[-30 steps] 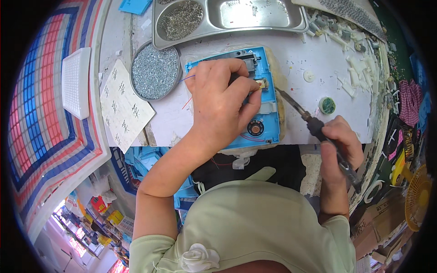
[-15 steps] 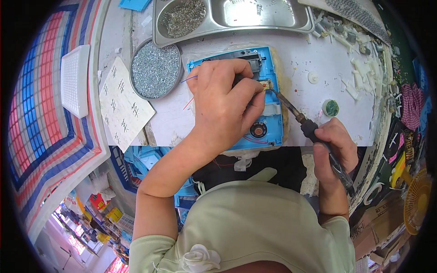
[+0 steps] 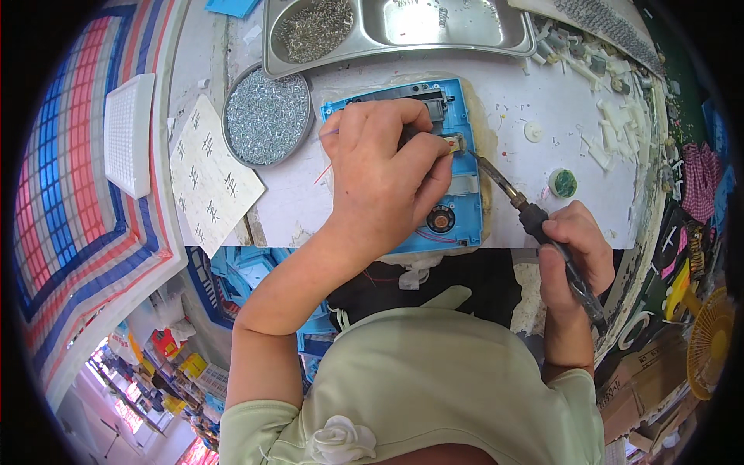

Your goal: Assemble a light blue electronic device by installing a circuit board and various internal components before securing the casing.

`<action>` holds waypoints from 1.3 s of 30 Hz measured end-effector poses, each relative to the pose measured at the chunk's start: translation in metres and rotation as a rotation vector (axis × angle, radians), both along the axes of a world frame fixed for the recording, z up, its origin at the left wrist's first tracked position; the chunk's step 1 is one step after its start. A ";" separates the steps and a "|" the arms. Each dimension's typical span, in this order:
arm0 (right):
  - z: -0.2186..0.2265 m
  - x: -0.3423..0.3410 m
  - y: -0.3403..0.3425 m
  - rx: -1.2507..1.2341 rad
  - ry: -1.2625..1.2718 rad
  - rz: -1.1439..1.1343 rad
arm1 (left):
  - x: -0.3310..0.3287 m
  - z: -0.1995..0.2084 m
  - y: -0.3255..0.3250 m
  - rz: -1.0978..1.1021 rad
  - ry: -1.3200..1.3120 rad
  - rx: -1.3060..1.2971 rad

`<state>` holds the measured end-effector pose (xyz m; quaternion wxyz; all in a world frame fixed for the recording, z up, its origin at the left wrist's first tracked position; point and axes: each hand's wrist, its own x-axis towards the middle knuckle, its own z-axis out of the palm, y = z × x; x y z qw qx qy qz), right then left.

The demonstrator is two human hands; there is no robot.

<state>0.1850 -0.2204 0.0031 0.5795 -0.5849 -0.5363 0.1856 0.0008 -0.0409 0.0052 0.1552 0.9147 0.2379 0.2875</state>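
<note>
My right hand (image 3: 575,252) is wrapped round the dark handle of a soldering iron (image 3: 535,220). The iron's tip points up and left, close beside a small yellowish part (image 3: 455,144) in a blue plastic housing (image 3: 467,198). Over the left half of that housing lies my left hand (image 3: 380,167), its fingers curled and pinched together near the small part. A thin red wire (image 3: 322,173) sticks out to the left from under it. What those fingertips grip is hidden. A round speaker (image 3: 441,219) sits at the housing's near end.
A round dish of small metal screws (image 3: 267,116) stands left of the housing, beside a sheet with handwriting (image 3: 215,178). Behind is a steel tray (image 3: 434,50) with springs. To the right are a small green-filled tub (image 3: 563,183) and scattered white plastic pieces (image 3: 611,132).
The soldering iron's tip has drawn back slightly, right and down from the small yellowish part, along with my right hand. My left hand stays almost in place.
</note>
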 end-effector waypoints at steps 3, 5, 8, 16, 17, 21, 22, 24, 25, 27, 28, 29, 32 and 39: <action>0.001 0.000 0.001 -0.003 -0.001 0.000 | 0.000 0.000 0.000 -0.001 0.007 0.006; 0.002 0.000 0.001 -0.010 -0.002 0.002 | -0.001 0.000 0.000 0.000 0.004 0.012; 0.002 0.002 0.000 -0.013 0.007 -0.001 | -0.002 0.001 0.001 0.000 -0.009 0.018; 0.000 0.006 0.003 0.018 0.000 0.005 | 0.004 0.009 0.003 0.013 0.027 0.036; 0.001 0.006 0.004 0.018 -0.004 0.006 | 0.005 0.011 0.003 0.015 0.047 0.041; 0.000 0.009 0.010 0.030 -0.026 0.011 | 0.008 0.011 0.007 0.002 0.071 0.077; 0.000 0.010 0.011 0.036 -0.037 0.011 | 0.010 0.012 0.007 -0.004 0.081 0.084; 0.000 0.012 0.013 0.046 -0.060 0.009 | 0.011 0.017 0.008 -0.009 0.125 0.096; 0.000 0.012 0.014 0.049 -0.069 0.011 | 0.011 0.020 0.008 -0.009 0.159 0.101; 0.000 0.013 0.017 0.057 -0.089 0.019 | 0.012 0.022 0.009 -0.011 0.200 0.109; 0.000 0.012 0.018 0.062 -0.095 0.019 | 0.013 0.022 0.008 -0.013 0.207 0.111; 0.000 0.012 0.020 0.067 -0.101 0.020 | 0.014 0.022 0.008 -0.015 0.214 0.113; 0.000 0.011 0.021 0.076 -0.112 0.025 | 0.017 0.023 0.007 -0.012 0.235 0.120; 0.001 0.012 0.024 0.054 -0.179 0.062 | 0.020 0.026 0.007 -0.022 0.253 0.128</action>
